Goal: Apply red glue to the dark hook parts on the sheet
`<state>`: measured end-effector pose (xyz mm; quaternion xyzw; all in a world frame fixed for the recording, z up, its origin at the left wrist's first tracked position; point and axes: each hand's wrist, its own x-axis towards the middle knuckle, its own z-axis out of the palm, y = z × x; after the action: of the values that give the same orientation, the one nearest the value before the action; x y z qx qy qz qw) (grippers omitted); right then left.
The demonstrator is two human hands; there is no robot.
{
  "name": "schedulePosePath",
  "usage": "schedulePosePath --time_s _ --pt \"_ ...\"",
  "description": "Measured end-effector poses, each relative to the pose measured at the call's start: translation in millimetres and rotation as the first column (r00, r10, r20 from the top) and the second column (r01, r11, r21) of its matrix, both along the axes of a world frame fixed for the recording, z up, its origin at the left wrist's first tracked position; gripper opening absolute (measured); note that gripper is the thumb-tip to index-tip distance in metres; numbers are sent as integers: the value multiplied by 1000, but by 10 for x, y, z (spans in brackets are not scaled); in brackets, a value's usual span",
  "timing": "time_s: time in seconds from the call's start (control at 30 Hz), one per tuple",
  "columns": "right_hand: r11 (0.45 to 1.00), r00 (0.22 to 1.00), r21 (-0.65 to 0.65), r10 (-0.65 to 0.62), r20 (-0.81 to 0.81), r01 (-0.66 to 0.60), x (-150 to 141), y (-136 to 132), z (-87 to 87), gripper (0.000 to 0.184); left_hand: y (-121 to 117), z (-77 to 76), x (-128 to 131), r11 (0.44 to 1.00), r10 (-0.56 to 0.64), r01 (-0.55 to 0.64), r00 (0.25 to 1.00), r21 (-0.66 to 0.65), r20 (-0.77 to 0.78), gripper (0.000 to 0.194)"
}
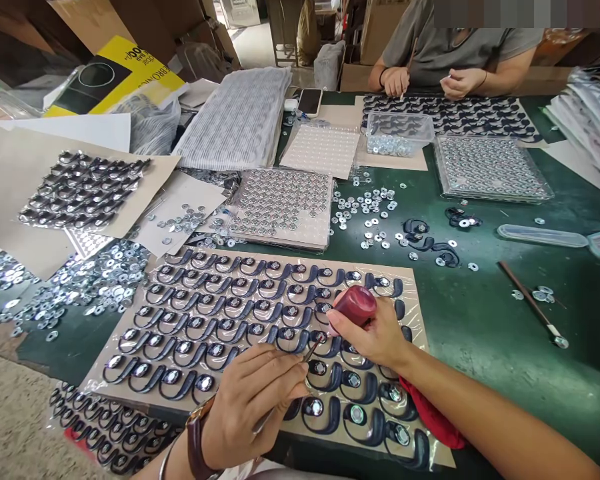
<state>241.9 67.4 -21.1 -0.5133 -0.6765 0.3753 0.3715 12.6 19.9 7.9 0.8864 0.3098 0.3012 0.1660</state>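
A cardboard sheet (433,400) under clear film lies before me, bearing rows of dark curved pieces (210,357) with shiny round centres. My left hand (260,400), wearing a watch, is closed around slim metal tweezers (312,351). Their tip points at one of the round centres, near the middle right of the sheet. Just above that spot, my right hand (373,330) grips a small dark red squeeze bottle (356,304), tilted with its base up. The bottle's nozzle is mostly hidden by the fingers. A red cloth (430,417) lies under my right forearm.
Loose silver discs (113,280) are strewn at left and centre. Behind the sheet sits a tray of round parts (285,203). A brown stick (527,297) lies at right. Opposite, a co-worker's hands (395,81) are over another sheet (450,115), near a clear plastic box (400,127).
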Motion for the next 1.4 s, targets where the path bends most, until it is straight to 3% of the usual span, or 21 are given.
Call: schedulePosePath --time_s 0.23,0.57,0.67,0.8,0.87,0.97,1.07,1.23,1.4 --pt "999 999 -26 42 -16 -42 -10 -15 -12 21 109 45 7 983 94 -77 991 -166 94 19" --pt "994 994 -33 101 -45 -102 -24 -5 4 26 175 6 -31 953 184 -152 978 -262 101 19" --pt "986 988 -96 127 -90 -136 33 10 105 28 159 -1 -35 957 183 -154 978 -247 100 18" --pt "927 938 -271 173 -300 -258 204 127 340 34 123 21 -44 969 159 -136 982 -207 99 17" --pt "944 951 -252 143 -275 -215 254 222 392 34 111 44 -42 982 115 -98 988 -161 102 18" --pt "993 993 -110 21 -115 -34 218 351 297 28 136 77 -7 999 19 -17 999 -29 44 21" --pt "998 991 -35 -60 -116 56 119 408 86 23 216 89 66 992 -20 29 997 127 -71 22" --pt "999 969 -28 -29 -246 23 56 374 -114 14 324 45 145 976 -26 51 992 213 -120 20" --pt "999 987 35 -27 -160 33 65 353 -148 15 312 15 169 973 -20 56 987 223 -159 19"
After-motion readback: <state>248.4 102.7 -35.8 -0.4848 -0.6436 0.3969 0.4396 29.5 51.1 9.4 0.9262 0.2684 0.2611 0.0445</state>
